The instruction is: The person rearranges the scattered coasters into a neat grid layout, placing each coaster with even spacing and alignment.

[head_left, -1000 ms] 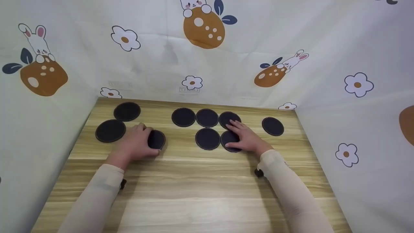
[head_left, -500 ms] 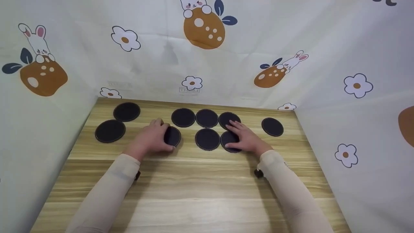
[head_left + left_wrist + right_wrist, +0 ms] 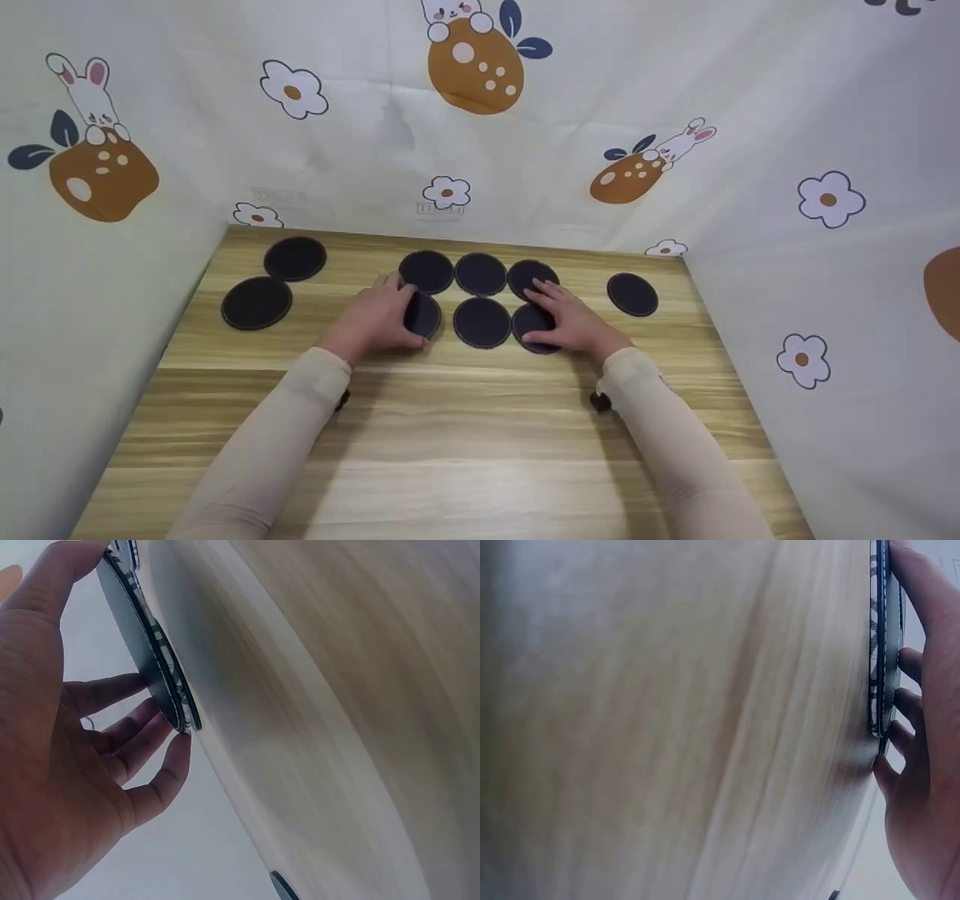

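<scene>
In the head view my left hand (image 3: 373,316) grips a round black coaster (image 3: 427,315) by its edge, thumb at the near side and fingers at the far side. The left wrist view shows this coaster (image 3: 142,645) edge-on, with a patterned layer along its rim. My right hand (image 3: 576,319) rests over the front right coaster (image 3: 527,319), its thumb on the face and its fingertips reaching onto the coaster behind (image 3: 531,274). Between the hands lies another front coaster (image 3: 481,322). Behind it are the back middle coaster (image 3: 481,274) and back left coaster (image 3: 426,271).
Two coasters, one nearer (image 3: 256,303) and one farther (image 3: 295,259), lie at the table's left. A single coaster (image 3: 632,293) lies far right. Printed cloth walls (image 3: 360,150) enclose the wooden table (image 3: 465,435) at the back and sides.
My left hand has carried its coaster rightward across the table, up beside the front middle coaster and just before the back left one. The right hand has stayed in place.
</scene>
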The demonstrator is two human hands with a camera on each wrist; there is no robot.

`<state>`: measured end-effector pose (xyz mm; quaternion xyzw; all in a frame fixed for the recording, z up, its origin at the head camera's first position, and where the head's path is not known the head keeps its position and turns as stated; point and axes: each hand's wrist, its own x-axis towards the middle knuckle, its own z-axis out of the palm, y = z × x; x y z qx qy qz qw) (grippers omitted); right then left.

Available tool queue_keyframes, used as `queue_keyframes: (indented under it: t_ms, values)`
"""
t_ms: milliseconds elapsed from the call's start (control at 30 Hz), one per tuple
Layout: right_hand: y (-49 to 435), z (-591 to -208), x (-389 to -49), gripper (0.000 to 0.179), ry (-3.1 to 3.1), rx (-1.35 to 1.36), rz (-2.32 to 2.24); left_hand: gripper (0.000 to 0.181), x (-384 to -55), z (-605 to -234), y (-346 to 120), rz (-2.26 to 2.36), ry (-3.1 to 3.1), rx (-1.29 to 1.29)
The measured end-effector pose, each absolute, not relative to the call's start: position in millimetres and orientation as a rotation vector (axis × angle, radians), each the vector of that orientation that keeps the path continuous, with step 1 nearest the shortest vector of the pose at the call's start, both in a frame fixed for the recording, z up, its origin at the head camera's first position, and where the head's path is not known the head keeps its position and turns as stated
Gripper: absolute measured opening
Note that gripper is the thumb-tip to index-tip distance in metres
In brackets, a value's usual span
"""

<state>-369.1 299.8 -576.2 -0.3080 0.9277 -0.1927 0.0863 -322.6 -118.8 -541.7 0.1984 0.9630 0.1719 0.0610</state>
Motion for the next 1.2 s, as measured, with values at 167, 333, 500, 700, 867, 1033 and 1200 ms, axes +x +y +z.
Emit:
queue_keyframes:
  t_ms: [167,333,500,700,867,1033,1200]
  values:
    - [300,-578,-369,0.097,2.765,-0.921,-0.577,0.109,-323,-541,-108,0.518,2.922,0.568]
    - [301,-580,-371,0.098,2.772,-0.918,-0.565,0.106,-323,-543,-101,0.494,2.940,0.542]
    - [301,-579,-371,0.096,2.774,-0.930,-0.577,0.105,-323,-545,-96,0.476,2.945,0.549]
    - [301,-579,-370,0.097,2.774,-0.936,-0.576,0.104,-324,-547,-89,0.434,2.938,0.547]
    - [301,-579,-371,0.098,2.766,-0.910,-0.559,0.104,-323,-546,-85,0.422,2.941,0.536]
    - [301,-580,-371,0.098,2.759,-0.893,-0.569,0.104,-321,-546,-82,0.395,2.943,0.533]
    - [300,-579,-370,0.098,2.762,-0.896,-0.569,0.103,-322,-548,-80,0.378,2.947,0.525]
